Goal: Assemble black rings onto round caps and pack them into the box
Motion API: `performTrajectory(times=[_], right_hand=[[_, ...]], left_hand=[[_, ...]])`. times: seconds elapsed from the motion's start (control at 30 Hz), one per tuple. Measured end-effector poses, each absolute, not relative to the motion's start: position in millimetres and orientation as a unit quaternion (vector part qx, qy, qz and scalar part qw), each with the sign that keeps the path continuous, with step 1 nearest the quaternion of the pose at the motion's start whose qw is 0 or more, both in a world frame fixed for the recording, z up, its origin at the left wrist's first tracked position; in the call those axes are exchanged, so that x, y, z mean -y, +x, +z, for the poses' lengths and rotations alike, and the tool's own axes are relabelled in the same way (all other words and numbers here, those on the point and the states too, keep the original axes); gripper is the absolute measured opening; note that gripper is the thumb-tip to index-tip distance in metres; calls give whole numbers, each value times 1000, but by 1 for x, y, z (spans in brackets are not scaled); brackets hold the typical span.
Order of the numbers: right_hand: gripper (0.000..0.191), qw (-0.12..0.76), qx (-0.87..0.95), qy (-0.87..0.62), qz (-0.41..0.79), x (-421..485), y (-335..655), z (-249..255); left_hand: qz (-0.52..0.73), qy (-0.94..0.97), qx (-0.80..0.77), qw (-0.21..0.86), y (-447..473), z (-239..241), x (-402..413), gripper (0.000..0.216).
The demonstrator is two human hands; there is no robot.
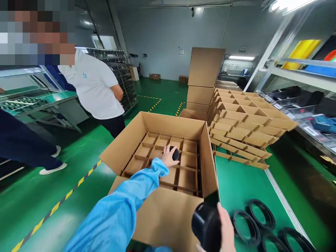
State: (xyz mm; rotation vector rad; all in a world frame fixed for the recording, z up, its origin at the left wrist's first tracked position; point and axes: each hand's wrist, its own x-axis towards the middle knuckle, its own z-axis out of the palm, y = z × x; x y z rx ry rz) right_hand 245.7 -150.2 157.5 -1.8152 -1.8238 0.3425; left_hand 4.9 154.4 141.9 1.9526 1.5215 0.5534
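An open cardboard box point(170, 120) with a grid of cardboard dividers point(187, 175) stands in front of me. My left hand point(169, 156), in a blue sleeve, reaches over the grid with its fingers wrapped round a small round black part point(174, 153). How deep that part sits in a compartment I cannot tell. At the near right edge of the box my right hand point(226, 227) grips a larger glossy black rounded part point(206, 224). Its exact kind is not clear, and some of the fingers are hidden behind it.
Stacked cardboard dividers point(244, 122) rise on the right, beside tall cartons point(202, 77). Several black rings point(259, 217) lie on the green surface at lower right. A person in a white shirt point(94, 84) stands at left; dark trousers point(26, 140) of another show nearby.
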Motion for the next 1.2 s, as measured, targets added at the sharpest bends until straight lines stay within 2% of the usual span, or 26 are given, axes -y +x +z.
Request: performTrajectory(times=[0.07, 0.1, 0.27, 0.4, 0.47, 0.6, 0.73, 0.8, 0.93, 1.03, 1.2], right_hand=[[113, 276, 675, -668, 148, 97, 211, 153], [117, 285, 667, -670, 159, 72, 194, 149], [104, 329, 596, -711, 176, -25, 150, 123], [105, 319, 576, -741, 130, -95, 161, 107], [107, 309, 556, -765, 101, -141, 170, 97], [112, 222, 495, -836, 77, -240, 185, 70], [118, 96, 523, -843, 85, -301, 205, 32], [108, 38, 542, -834, 94, -311, 215, 10], [69, -21, 579, -814, 44, -306, 227, -27], [67, -15, 611, -791, -13, -301, 223, -41], [69, -7, 621, -784, 7, -308, 213, -43]], left_hand=[[179, 743, -573, 295, 14, 128, -216, 98], [161, 747, -575, 292, 18, 119, -244, 99], [81, 772, -569, 271, 32, 71, -336, 106], [42, 805, -534, 255, 31, 37, -354, 106], [37, 821, -514, 244, 28, 25, -352, 97], [55, 843, -493, 209, 27, 7, -345, 69], [86, 844, -502, 170, 30, -3, -342, 58], [98, 843, -505, 157, 32, -6, -343, 55], [115, 836, -515, 149, 39, -9, -344, 52], [124, 826, -530, 147, 45, -11, -343, 54], [130, 822, -540, 127, 48, -17, -340, 55]])
